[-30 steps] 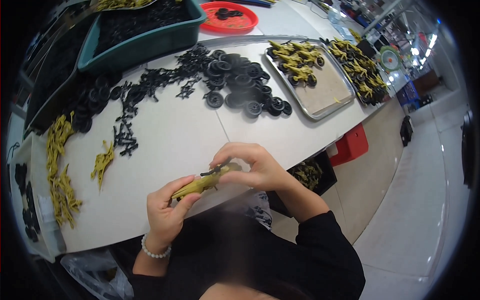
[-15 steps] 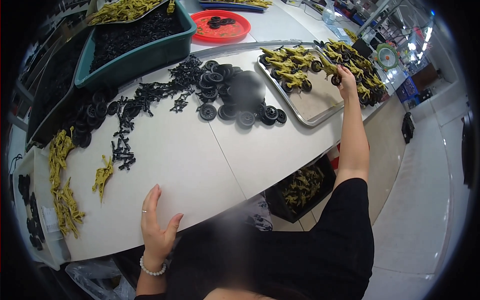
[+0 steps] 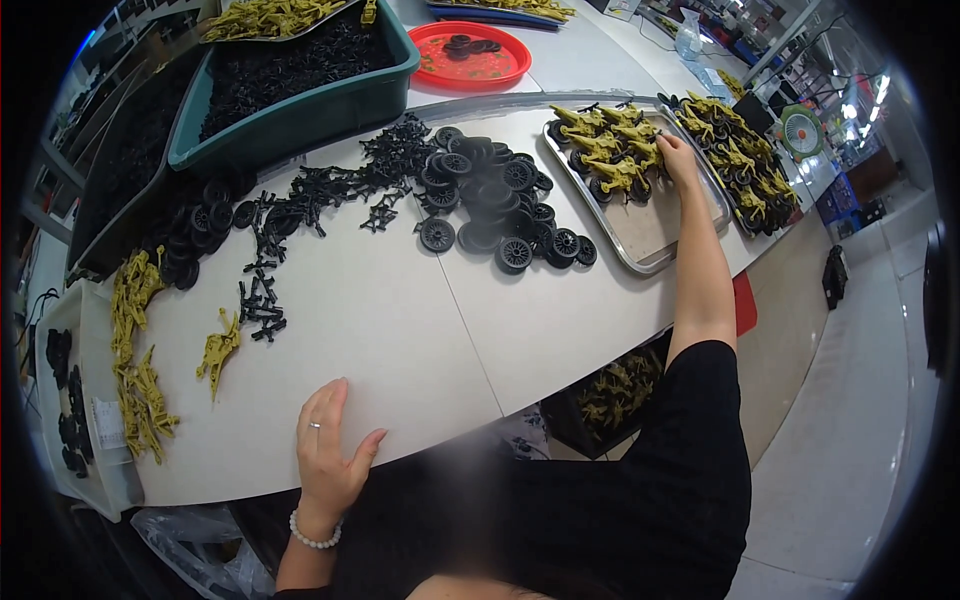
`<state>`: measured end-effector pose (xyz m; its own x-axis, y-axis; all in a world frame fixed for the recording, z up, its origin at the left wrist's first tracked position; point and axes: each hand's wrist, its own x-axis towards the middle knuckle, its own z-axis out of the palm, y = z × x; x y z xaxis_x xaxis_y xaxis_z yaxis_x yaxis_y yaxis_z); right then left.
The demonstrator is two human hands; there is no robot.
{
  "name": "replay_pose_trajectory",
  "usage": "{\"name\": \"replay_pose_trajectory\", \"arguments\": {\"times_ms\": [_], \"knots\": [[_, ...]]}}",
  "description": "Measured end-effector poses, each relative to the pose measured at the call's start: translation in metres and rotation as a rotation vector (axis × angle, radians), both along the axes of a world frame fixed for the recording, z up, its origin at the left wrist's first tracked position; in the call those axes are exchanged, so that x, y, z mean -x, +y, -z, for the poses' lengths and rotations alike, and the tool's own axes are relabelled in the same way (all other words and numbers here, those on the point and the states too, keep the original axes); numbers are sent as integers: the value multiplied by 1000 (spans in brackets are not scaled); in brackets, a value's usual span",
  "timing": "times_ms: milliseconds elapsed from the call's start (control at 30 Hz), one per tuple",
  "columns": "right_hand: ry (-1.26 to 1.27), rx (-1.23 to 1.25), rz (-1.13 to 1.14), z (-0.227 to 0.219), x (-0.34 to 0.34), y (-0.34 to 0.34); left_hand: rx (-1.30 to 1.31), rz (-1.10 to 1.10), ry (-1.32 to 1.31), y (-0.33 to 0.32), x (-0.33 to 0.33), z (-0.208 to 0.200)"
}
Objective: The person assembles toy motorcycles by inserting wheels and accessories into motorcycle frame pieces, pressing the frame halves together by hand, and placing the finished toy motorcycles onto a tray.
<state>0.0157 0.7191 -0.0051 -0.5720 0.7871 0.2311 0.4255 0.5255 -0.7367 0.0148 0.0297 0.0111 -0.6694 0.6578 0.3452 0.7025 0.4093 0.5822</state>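
My right hand reaches over a metal tray on the right, its fingers closed on the end of a yellow toy motorcycle with black wheels. Several similar yellow pieces with wheels stand beside it in the tray; the fingers partly cover the held one. Near the table's front edge, my left hand is open and holds nothing, thumb apart from the fingers. Up and left of it lies a single yellow toy body without wheels.
Loose black wheels and small black parts spread across the table. A teal bin and a red round tray stand behind. More yellow bodies lie left; assembled ones fill the far right. Below is a black crate.
My right hand has lowered the yellow toy motorcycle from above the tray's far right edge to the group inside it. The left hand stays open near the table edge. The view has shifted slightly.
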Motion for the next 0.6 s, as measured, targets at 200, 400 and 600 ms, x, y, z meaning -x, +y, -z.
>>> {"name": "replay_pose_trajectory", "arguments": {"times_ms": [200, 400, 600], "knots": [[112, -514, 144, -16, -12, 7, 20, -27, 19, -2, 1, -9], [321, -73, -497, -81, 16, -257, -69, -11, 29, -4, -1, -3], [-155, -209, -1276, -96, 37, -438, -331, -54, -58, -37, 5, -9]]}}
